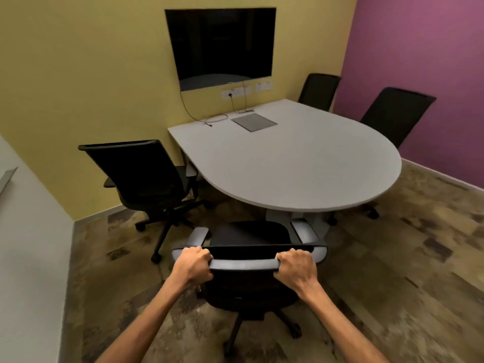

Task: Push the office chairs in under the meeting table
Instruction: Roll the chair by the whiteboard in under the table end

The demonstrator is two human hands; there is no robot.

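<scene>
the near chair (248, 233) stands straight ahead of the person. its seat faces the table (288, 163) and its top rail runs left to right across the view. the left hand (193, 263) is wrapped round the left end of that rail and the right hand (297, 268) round the right end, fingers curled over the top on both. the two grips sit level, so neither hand is nearer the table.

the table's rounded near edge lies just beyond the front of the seat, with its nearest bulge a little right of the chair's middle line. the seat is not yet under the top. by my judgement the push must go away from the body and slightly rightward, both hands pressing evenly so the castors do not swing the chair round. the grey armrests (305, 229) reach close to the rim; whether they would pass beneath it i cannot tell.

the left chair (141, 174) stands at the table's left side, turned at an angle, its seat only just at the edge. it likely needs pushing in too. two far chairs (395, 113) stand close against the table's right side.
</scene>
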